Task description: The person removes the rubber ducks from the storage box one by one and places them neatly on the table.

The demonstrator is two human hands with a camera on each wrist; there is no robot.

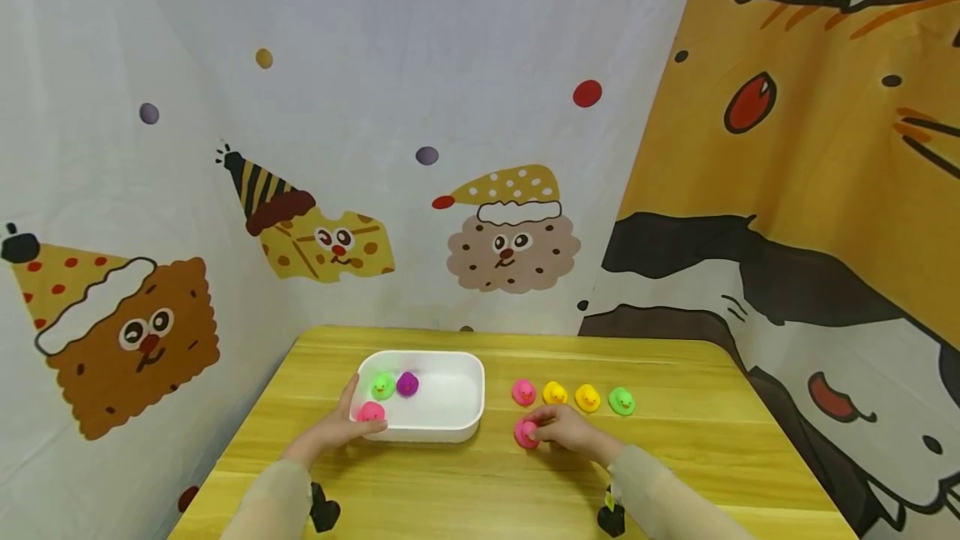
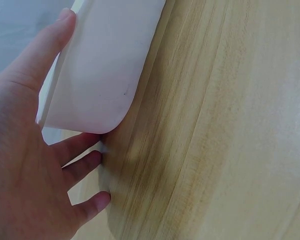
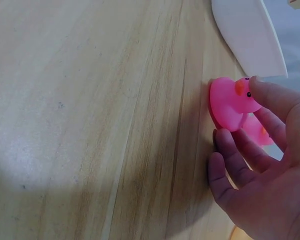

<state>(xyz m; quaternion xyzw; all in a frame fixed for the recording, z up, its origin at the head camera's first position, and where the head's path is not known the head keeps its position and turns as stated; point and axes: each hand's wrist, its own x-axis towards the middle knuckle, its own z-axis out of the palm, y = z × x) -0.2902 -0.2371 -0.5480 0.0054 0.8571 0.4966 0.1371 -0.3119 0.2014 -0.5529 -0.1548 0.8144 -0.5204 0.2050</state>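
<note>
A white plastic tub (image 1: 453, 394) stands on the left part of the table. My left hand (image 1: 333, 430) holds its near left corner, thumb (image 2: 55, 37) along the rim and the other fingers round the side. Inside lie a green rubber duck (image 1: 382, 386), a purple one (image 1: 407, 384) and a pink one (image 1: 371, 412) close to my thumb. Right of the tub, my right hand (image 1: 573, 430) pinches another pink rubber duck (image 3: 227, 105) by its head, thumb on one side. That duck is upright, close over the tabletop.
Beyond my right hand, a row of ducks runs across the wooden table (image 1: 465, 490): a pink duck (image 1: 523, 392), a yellow duck (image 1: 555, 392), a second yellow duck (image 1: 587, 397) and a green duck (image 1: 622, 401). A printed curtain (image 1: 360, 65) hangs behind the table.
</note>
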